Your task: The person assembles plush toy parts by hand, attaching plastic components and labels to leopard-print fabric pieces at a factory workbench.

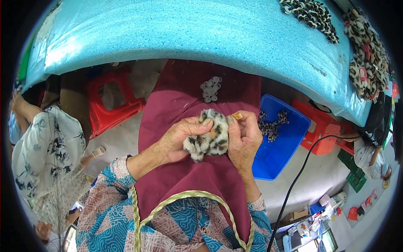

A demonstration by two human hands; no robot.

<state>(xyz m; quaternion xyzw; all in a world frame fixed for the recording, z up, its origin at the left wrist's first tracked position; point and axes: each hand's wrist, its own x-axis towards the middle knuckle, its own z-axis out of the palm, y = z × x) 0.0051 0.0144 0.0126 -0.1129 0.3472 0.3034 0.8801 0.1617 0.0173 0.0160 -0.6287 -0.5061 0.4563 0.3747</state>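
Above my lap, my left hand [178,136] grips a small leopard-print plush piece [216,136], cream with black and brown spots, its thumb pressed on the top. My right hand [243,140] is closed at the plush piece's right edge, thumb against curled fingers. A small tan-yellow thing [236,115] shows at its index fingertip; whether it is worn or held I cannot tell. Just beyond the plush lies a little pile of white round discs [210,89] on the dark red apron [168,101] over my lap.
A table with a shiny blue cover [189,33] spans the far side, with spotted plush pieces [367,59] heaped at its right. Right of my lap, a blue bin [273,157] holds spotted pieces. Red stools [111,103] stand on both sides. A black cable [300,176] hangs at right; another person [46,147] is at left.
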